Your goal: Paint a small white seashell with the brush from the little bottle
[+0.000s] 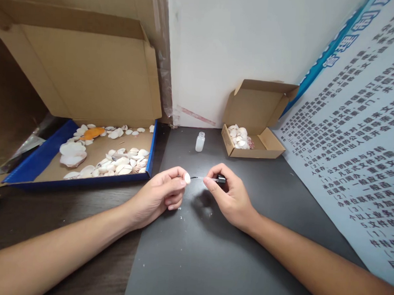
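Between thumb and fingers, my left hand pinches a small white seashell. Facing it, my right hand is closed on a thin brush with a black cap. The brush's dark tip points left and reaches the shell's edge, or very nearly; I cannot tell whether they touch. Beyond both hands stands a small uncapped glass bottle with a whitish, cloudy filling.
At left lies an open blue-sided cardboard box with many shells and an orange piece. A smaller open carton with white shells stands at back right. A printed sheet lines the right side. White specks dot the dark mat.
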Tool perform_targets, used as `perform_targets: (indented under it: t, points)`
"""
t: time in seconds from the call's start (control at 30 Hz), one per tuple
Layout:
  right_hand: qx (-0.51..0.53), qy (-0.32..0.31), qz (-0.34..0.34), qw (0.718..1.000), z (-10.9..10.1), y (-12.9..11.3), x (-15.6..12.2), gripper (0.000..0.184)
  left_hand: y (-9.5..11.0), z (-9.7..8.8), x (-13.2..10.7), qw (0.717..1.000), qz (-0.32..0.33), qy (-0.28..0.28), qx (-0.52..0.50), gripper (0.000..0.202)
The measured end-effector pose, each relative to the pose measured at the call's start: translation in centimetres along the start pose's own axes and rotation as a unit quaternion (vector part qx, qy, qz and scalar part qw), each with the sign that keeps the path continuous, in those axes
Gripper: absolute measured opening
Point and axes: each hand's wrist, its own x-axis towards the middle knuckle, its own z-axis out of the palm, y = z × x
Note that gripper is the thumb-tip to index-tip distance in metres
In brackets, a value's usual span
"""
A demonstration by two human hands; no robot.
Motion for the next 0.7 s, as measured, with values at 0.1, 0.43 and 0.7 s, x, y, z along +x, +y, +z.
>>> perform_targets:
  t: [0.1, 0.43, 0.7]
  points:
    - [-0.002, -0.018, -0.013, 1.0, 0.0, 0.0, -0.06, 0.017, -0.05, -0.06, 0.07, 1.0, 0.003, -0.004, -0.001, 0.017]
    - [-0.03, -0.027, -0.007, 0.999, -0.15, 0.09, 0.03, 0.016, -0.07, -0.07, 0.07, 1.0, 0.004, -0.005, -0.002, 0.016]
    - [-0.029, -0.062, -0.009, 0.998, -0.08, 0.2, -0.07, 0.015, 0.02, -0.06, 0.18, 1.0, 0.002, -0.007, -0.008, 0.014]
